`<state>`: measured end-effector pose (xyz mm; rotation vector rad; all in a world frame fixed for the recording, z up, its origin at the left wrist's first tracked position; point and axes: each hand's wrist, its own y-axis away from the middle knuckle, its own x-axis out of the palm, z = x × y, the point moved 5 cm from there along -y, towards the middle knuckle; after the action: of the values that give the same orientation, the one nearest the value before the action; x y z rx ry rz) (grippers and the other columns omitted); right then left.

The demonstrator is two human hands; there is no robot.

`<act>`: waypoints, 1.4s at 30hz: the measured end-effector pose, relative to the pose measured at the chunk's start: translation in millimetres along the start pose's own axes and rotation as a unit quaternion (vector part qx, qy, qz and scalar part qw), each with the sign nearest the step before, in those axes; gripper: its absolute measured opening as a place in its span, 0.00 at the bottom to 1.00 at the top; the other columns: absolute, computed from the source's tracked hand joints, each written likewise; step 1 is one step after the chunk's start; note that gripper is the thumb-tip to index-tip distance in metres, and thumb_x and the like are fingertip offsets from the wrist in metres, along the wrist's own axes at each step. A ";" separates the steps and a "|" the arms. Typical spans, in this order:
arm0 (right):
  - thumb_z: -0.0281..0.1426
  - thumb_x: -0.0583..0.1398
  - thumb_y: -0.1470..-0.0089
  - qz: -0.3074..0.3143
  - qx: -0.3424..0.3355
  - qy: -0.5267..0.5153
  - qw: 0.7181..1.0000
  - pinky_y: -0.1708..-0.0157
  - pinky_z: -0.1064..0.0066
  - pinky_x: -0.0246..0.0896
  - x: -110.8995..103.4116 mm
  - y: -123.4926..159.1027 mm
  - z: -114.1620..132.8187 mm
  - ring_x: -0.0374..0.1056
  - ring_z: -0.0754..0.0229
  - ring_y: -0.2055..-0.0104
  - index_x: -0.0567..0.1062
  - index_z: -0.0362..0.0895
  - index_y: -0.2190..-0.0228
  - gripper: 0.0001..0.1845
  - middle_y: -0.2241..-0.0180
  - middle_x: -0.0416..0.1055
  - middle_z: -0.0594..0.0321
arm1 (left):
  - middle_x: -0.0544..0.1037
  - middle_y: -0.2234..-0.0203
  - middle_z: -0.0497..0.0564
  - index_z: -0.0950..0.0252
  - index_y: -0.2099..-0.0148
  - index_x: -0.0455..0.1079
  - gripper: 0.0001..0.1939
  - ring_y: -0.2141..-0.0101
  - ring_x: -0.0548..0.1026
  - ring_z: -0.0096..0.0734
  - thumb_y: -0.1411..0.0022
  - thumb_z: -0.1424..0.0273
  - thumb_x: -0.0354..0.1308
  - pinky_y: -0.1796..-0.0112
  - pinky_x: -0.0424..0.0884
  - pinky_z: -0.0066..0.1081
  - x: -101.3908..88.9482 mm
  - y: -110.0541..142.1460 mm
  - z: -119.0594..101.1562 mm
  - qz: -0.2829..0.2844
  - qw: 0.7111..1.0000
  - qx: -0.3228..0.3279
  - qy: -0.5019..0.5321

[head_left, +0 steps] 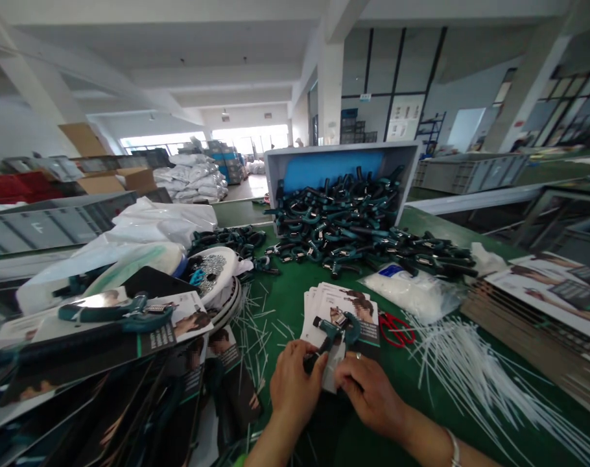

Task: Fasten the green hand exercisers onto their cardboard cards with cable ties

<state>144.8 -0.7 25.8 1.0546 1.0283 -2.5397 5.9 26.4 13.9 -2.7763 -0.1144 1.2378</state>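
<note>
A pair of green-and-black pliers [341, 329] with curved jaws and a metal spring lies over a stack of printed cards [319, 299], jaws pointing away from me. My left hand [296, 379] is closed around the pliers' left handle, thumb pressed along it. At the lower right of the cards, my right hand [370, 392] has its fingers curled in by the other handle; its fingertips are largely hidden, and I cannot make out all that they grip. Red-handled scissors [397, 329] lie just right of the cards.
A tilted grey crate [415, 170] spills many pliers [334, 220] across the green table [280, 285]. White cable ties [470, 370] fan out at right, beside a plastic bag [414, 292] and stacked cards [557, 285]. Carded pliers [124, 314] pile up at left, near a white bowl [227, 263].
</note>
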 end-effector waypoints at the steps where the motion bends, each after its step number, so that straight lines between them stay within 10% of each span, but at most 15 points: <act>1: 0.30 0.46 0.41 0.000 -0.002 0.002 1.000 0.71 0.73 0.55 1.6 1.0 1.3 0.62 0.64 0.73 0.65 0.44 0.74 0.13 0.77 0.67 0.63 | 0.72 0.61 0.50 0.60 0.62 0.68 0.11 0.59 0.69 0.36 0.43 0.61 0.50 0.59 0.64 0.33 -0.1 -0.6 0.8 0.000 1.000 0.002 0.000; 5: 0.33 0.47 0.42 0.040 0.004 0.013 0.999 0.72 0.72 0.56 -7.5 -0.8 -3.2 0.63 0.62 0.72 0.67 0.44 0.75 0.14 0.76 0.68 0.62 | 0.72 0.63 0.49 0.60 0.64 0.68 0.10 0.60 0.70 0.35 0.44 0.60 0.53 0.58 0.64 0.32 -0.8 -1.5 3.0 0.001 1.000 0.007 -0.013; 8: 0.36 0.46 0.41 0.010 0.152 0.052 0.987 0.67 0.71 0.60 -46.2 -6.1 -44.7 0.67 0.61 0.66 0.70 0.45 0.68 0.15 0.69 0.71 0.60 | 0.72 0.64 0.50 0.60 0.63 0.68 0.10 0.60 0.70 0.35 0.44 0.61 0.53 0.59 0.64 0.31 -1.4 0.0 3.2 -0.008 0.999 0.016 -0.028; 14: 0.33 0.52 0.48 0.185 0.348 0.308 0.866 0.66 0.63 0.59 -86.5 -8.1 -132.3 0.69 0.47 0.61 0.73 0.41 0.68 0.12 0.66 0.73 0.49 | 0.72 0.62 0.51 0.60 0.60 0.69 0.11 0.58 0.69 0.36 0.43 0.61 0.53 0.59 0.65 0.31 -2.2 5.0 2.8 -0.024 0.999 0.024 -0.024; 23: 0.26 0.61 0.71 0.231 0.375 0.254 0.861 0.69 0.62 0.59 -72.5 -8.4 -148.0 0.69 0.43 0.62 0.69 0.40 0.59 0.29 0.65 0.73 0.48 | 0.68 0.52 0.51 0.52 0.61 0.74 0.12 0.52 0.64 0.43 0.44 0.59 0.53 0.53 0.60 0.42 -12.4 3.5 -29.4 -0.023 0.996 0.062 -0.065; 29: 0.31 0.54 0.57 0.169 0.411 0.157 0.882 0.75 0.72 0.60 -94.3 14.8 -152.4 0.70 0.57 0.71 0.64 0.39 0.58 0.22 0.73 0.73 0.60 | 0.70 0.53 0.47 0.51 0.69 0.75 0.06 0.52 0.63 0.46 0.48 0.63 0.57 0.49 0.47 0.55 0.2 -5.3 -42.7 0.034 0.994 0.058 -0.084; 33: 0.31 0.49 0.51 0.070 0.339 0.045 0.937 0.72 0.72 0.61 -99.0 19.4 -120.7 0.69 0.62 0.72 0.53 0.40 0.48 0.28 0.72 0.72 0.63 | 0.71 0.55 0.48 0.54 0.69 0.75 0.07 0.53 0.65 0.42 0.48 0.63 0.55 0.52 0.56 0.44 10.2 -8.8 -37.2 0.058 0.997 0.031 -0.041; 36: 0.32 0.53 0.51 0.106 0.206 0.120 0.965 0.71 0.69 0.60 -89.1 16.5 -77.8 0.67 0.60 0.72 0.60 0.46 0.49 0.25 0.72 0.71 0.63 | 0.72 0.56 0.48 0.57 0.71 0.75 0.08 0.53 0.66 0.38 0.48 0.64 0.55 0.53 0.59 0.36 14.3 -11.8 -30.5 0.065 0.998 0.012 0.011; 42: 0.24 0.58 0.55 0.144 0.051 0.428 0.891 0.70 0.64 0.61 -73.9 7.5 -33.7 0.67 0.51 0.66 0.71 0.47 0.56 0.21 0.71 0.71 0.56 | 0.73 0.59 0.47 0.60 0.74 0.73 0.08 0.54 0.68 0.34 0.48 0.66 0.54 0.52 0.59 0.32 14.9 -17.5 -21.0 0.073 0.994 -0.011 0.086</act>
<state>219.7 11.2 55.7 2.2639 0.7894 -1.8801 31.1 44.0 19.1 -2.9409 0.0903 1.0231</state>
